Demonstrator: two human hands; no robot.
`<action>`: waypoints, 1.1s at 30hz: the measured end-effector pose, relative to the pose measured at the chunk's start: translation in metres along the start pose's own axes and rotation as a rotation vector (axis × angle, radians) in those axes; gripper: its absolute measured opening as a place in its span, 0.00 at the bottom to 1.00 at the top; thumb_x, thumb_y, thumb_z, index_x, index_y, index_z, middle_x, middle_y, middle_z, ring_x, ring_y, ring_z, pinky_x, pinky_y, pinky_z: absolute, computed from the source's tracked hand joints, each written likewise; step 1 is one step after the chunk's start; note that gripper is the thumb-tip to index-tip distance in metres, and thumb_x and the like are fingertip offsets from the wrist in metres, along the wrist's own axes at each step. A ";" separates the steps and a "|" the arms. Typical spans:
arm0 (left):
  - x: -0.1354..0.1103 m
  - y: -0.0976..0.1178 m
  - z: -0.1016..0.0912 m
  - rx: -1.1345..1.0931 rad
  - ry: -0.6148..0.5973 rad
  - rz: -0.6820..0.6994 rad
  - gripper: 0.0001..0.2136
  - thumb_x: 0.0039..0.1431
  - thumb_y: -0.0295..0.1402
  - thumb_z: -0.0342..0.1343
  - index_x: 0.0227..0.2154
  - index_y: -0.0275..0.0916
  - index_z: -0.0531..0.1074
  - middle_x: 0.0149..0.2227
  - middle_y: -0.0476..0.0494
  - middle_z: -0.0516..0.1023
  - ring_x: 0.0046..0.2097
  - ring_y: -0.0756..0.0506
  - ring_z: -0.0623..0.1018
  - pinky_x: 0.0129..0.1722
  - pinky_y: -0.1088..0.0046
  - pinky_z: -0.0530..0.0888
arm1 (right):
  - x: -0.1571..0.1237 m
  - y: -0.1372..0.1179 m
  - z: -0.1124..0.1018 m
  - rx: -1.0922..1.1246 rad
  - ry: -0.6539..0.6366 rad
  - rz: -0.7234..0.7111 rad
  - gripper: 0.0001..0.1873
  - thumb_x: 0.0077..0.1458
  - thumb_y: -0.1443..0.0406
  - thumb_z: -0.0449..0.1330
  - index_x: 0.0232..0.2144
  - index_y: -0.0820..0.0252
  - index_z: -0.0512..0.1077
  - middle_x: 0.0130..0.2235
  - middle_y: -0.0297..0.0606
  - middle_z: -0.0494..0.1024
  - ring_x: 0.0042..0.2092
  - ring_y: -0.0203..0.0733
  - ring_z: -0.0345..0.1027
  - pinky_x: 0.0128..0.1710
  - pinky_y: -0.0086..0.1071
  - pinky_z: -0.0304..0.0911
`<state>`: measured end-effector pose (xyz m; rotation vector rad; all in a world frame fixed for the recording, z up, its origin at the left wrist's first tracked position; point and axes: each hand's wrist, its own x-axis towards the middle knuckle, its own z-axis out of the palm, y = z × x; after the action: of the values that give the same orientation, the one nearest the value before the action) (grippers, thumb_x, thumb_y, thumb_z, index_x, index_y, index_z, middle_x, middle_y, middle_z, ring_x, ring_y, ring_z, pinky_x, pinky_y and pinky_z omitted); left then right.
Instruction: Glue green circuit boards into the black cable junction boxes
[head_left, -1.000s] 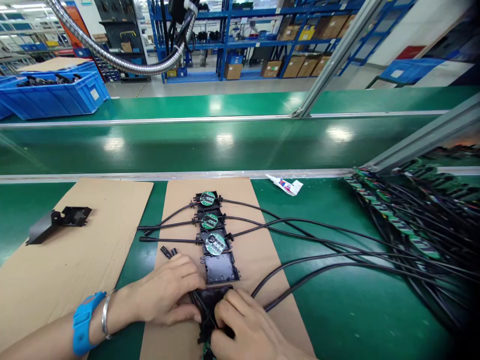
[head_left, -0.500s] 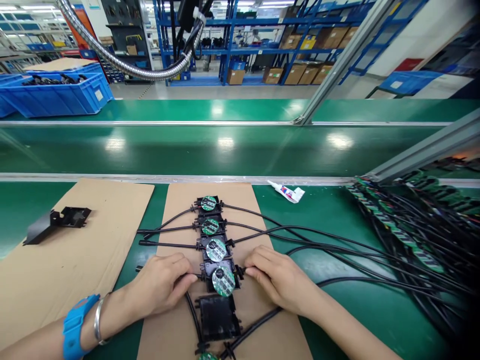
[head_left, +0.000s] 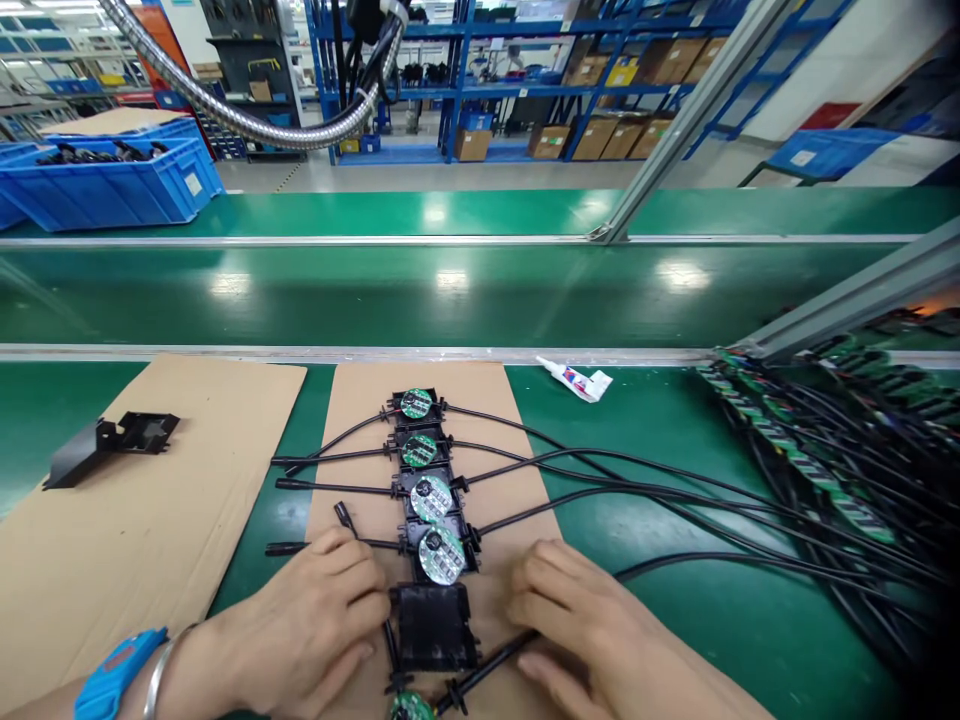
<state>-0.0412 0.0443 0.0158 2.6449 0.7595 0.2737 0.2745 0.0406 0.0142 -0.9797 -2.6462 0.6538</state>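
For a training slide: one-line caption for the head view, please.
On cardboard, the left hand and right hand flank a black housing next to four housings carrying round green boards.

Factory hall beyond a green assembly line

A glossy green conveyor belt [head_left: 480, 300] ran along the far edge of the green-matted workbench [head_left: 750, 645], and bright ceiling lights were mirrored in it. Behind it, tall blue steel shelving racks [head_left: 457, 60] held brown cardboard boxes [head_left: 600, 135] above a pale grey floor [head_left: 450, 175]. A blue plastic crate [head_left: 112, 185] stood at far left, a ribbed silver flexible hose [head_left: 247, 125] sagged overhead, and a grey aluminium frame post [head_left: 675, 120] slanted upward on the right.
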 end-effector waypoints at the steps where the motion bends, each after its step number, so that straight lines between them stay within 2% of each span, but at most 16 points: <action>1: -0.002 0.000 0.002 0.007 -0.002 0.013 0.04 0.59 0.27 0.50 0.36 0.38 0.69 0.36 0.44 0.71 0.38 0.43 0.69 0.44 0.61 0.63 | -0.005 -0.004 0.002 0.006 -0.022 0.011 0.03 0.56 0.70 0.53 0.31 0.58 0.66 0.34 0.39 0.68 0.37 0.43 0.59 0.38 0.37 0.57; 6: -0.010 -0.003 0.012 0.090 0.024 0.031 0.07 0.65 0.24 0.46 0.36 0.38 0.68 0.36 0.45 0.73 0.37 0.45 0.70 0.47 0.62 0.61 | -0.021 -0.005 0.000 0.093 -0.003 0.020 0.08 0.61 0.72 0.49 0.32 0.58 0.64 0.32 0.38 0.67 0.35 0.40 0.60 0.35 0.32 0.58; 11: -0.020 0.006 0.007 0.023 0.110 0.052 0.06 0.65 0.23 0.46 0.37 0.37 0.67 0.31 0.46 0.71 0.32 0.46 0.67 0.37 0.69 0.65 | -0.031 0.015 -0.002 0.022 0.087 0.128 0.07 0.63 0.71 0.48 0.32 0.58 0.62 0.31 0.37 0.65 0.33 0.39 0.60 0.31 0.31 0.56; 14: -0.026 0.009 0.007 0.025 0.139 0.023 0.05 0.65 0.24 0.46 0.37 0.36 0.66 0.31 0.45 0.70 0.32 0.46 0.67 0.33 0.71 0.66 | -0.029 0.023 0.007 -0.053 0.093 0.147 0.09 0.63 0.70 0.48 0.29 0.58 0.60 0.31 0.37 0.64 0.33 0.39 0.58 0.30 0.31 0.54; 17: -0.028 0.008 0.012 0.055 0.109 -0.041 0.06 0.65 0.24 0.46 0.34 0.37 0.66 0.30 0.46 0.69 0.30 0.46 0.67 0.30 0.70 0.66 | -0.024 0.023 0.014 -0.105 0.090 0.128 0.10 0.62 0.70 0.48 0.27 0.58 0.59 0.30 0.36 0.64 0.32 0.39 0.57 0.31 0.32 0.54; 21: -0.030 0.007 0.019 0.123 0.149 -0.110 0.07 0.64 0.23 0.46 0.31 0.38 0.65 0.28 0.46 0.67 0.28 0.46 0.65 0.28 0.69 0.65 | -0.022 0.023 0.016 -0.113 0.089 0.138 0.09 0.62 0.69 0.49 0.28 0.59 0.61 0.31 0.37 0.64 0.33 0.40 0.57 0.33 0.33 0.54; 24: -0.032 0.008 0.021 0.139 0.198 -0.101 0.07 0.63 0.22 0.47 0.31 0.38 0.65 0.28 0.47 0.67 0.29 0.46 0.65 0.28 0.69 0.65 | -0.022 0.022 0.014 -0.079 0.122 0.136 0.08 0.62 0.70 0.50 0.30 0.58 0.63 0.31 0.37 0.65 0.34 0.40 0.57 0.33 0.33 0.55; 28: -0.036 0.010 0.017 0.038 0.257 -0.064 0.06 0.62 0.21 0.48 0.34 0.37 0.66 0.28 0.46 0.69 0.30 0.47 0.66 0.29 0.69 0.66 | -0.020 0.018 0.011 -0.029 0.146 0.110 0.07 0.61 0.71 0.51 0.31 0.58 0.64 0.31 0.38 0.66 0.34 0.40 0.58 0.34 0.33 0.56; 33: -0.038 0.009 0.014 0.019 0.215 -0.081 0.06 0.61 0.21 0.47 0.33 0.37 0.65 0.28 0.47 0.68 0.29 0.47 0.65 0.28 0.70 0.65 | -0.018 0.016 0.016 0.010 0.139 0.096 0.07 0.61 0.71 0.50 0.32 0.59 0.64 0.31 0.38 0.66 0.34 0.40 0.58 0.33 0.33 0.55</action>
<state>-0.0648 0.0129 0.0038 2.6221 0.9386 0.5375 0.2906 0.0340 -0.0084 -1.1134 -2.4867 0.5958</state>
